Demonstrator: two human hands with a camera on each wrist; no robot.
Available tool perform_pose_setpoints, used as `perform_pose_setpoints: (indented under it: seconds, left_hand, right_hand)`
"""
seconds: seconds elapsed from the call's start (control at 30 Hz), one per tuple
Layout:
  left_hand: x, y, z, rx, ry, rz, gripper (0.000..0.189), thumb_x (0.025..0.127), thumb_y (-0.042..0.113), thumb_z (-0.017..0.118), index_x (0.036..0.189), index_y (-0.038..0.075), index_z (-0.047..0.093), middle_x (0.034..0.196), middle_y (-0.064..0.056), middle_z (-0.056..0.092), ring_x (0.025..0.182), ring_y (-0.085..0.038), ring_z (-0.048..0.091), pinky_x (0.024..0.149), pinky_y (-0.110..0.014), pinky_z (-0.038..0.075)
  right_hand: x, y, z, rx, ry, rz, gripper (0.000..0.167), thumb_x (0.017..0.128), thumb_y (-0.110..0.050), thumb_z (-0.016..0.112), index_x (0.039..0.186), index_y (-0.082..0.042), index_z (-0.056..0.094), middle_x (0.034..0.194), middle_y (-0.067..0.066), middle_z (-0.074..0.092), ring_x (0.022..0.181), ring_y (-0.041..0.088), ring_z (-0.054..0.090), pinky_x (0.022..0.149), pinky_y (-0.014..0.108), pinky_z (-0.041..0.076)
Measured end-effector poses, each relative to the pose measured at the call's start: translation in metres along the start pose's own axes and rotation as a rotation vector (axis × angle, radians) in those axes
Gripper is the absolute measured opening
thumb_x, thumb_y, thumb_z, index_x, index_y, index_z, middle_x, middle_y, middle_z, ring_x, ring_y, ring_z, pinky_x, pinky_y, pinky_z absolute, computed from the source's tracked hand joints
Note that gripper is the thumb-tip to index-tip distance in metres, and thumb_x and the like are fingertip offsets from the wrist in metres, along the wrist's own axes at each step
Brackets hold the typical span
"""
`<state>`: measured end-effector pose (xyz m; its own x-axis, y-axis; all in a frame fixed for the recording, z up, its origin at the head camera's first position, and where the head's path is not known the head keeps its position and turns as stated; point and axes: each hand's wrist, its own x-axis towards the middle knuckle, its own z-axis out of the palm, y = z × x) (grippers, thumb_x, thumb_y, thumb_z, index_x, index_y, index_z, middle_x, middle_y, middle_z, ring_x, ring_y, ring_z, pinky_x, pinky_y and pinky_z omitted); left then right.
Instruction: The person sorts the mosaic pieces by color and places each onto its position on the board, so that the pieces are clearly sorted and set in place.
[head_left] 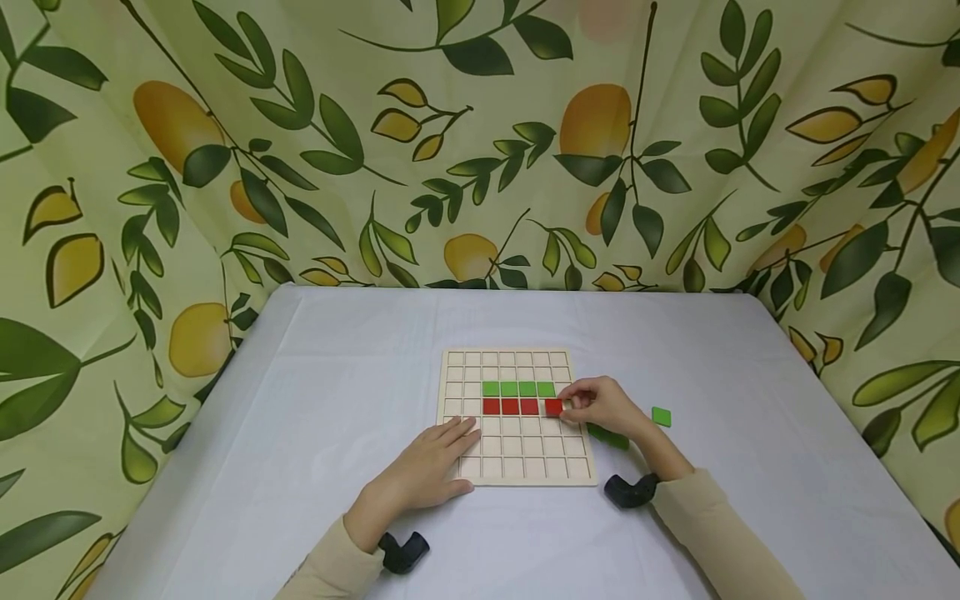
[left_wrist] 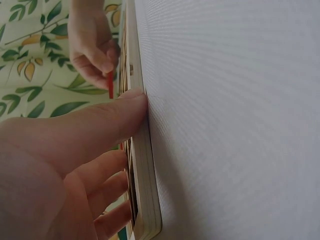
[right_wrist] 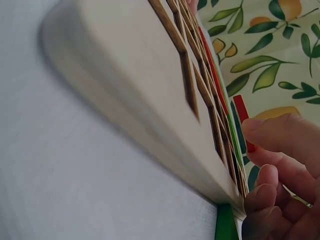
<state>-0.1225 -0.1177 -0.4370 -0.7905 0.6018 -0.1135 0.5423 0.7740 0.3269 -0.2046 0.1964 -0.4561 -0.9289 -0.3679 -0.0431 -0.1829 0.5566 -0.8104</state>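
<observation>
A pale wooden grid board (head_left: 533,472) lies on the table, with a row of several green tiles (head_left: 518,389) and, just below it, three red tiles (head_left: 510,407) set in its cells. My right hand (head_left: 603,405) pinches another red tile (head_left: 553,407) between thumb and fingertips, over the cell right of that red row. In the right wrist view this held red tile (right_wrist: 244,122) stands above the board's surface, tilted. My left hand (head_left: 427,462) rests on the board's lower left part, fingers spread and straight. Its thumb (left_wrist: 125,112) presses along the near edge.
A loose green tile (head_left: 662,416) lies on the white tablecloth right of the board. More green pieces (head_left: 611,437) lie against the board's right edge, partly under the right hand. Black wrist devices (head_left: 630,492) sit at both wrists. A leaf-patterned curtain (head_left: 480,167) hangs behind the table.
</observation>
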Motion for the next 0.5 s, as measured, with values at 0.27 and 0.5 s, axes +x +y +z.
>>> perform_pose_setpoints:
  seconds: [0.27,0.5]
  left_hand:
    - [0.0000,-0.0004,0.0004,0.001,0.003,0.001,0.068,0.089,0.034,0.066,0.146,0.008,0.040,0.157,-0.009,0.036,0.146,-0.032,0.033,0.118,-0.050,0.033]
    - [-0.0002,-0.0006,0.0003,0.003,0.005,0.006,0.068,0.089,0.034,0.065,0.146,0.008,0.040,0.157,-0.009,0.036,0.146,-0.031,0.033,0.118,-0.049,0.033]
  right_hand:
    - [0.0031,-0.0013,0.0019,-0.011,-0.001,0.020,0.026,0.076,-0.009,0.079,0.098,0.004,0.071,0.070,0.000,0.052,0.062,0.003,0.043,0.053,0.015,0.035]
    - [0.0062,-0.0038,0.0029,-0.041,-0.001,0.027,0.026,0.076,-0.009,0.079,0.097,0.003,0.071,0.071,0.001,0.054,0.064,0.007,0.044,0.054,0.016,0.037]
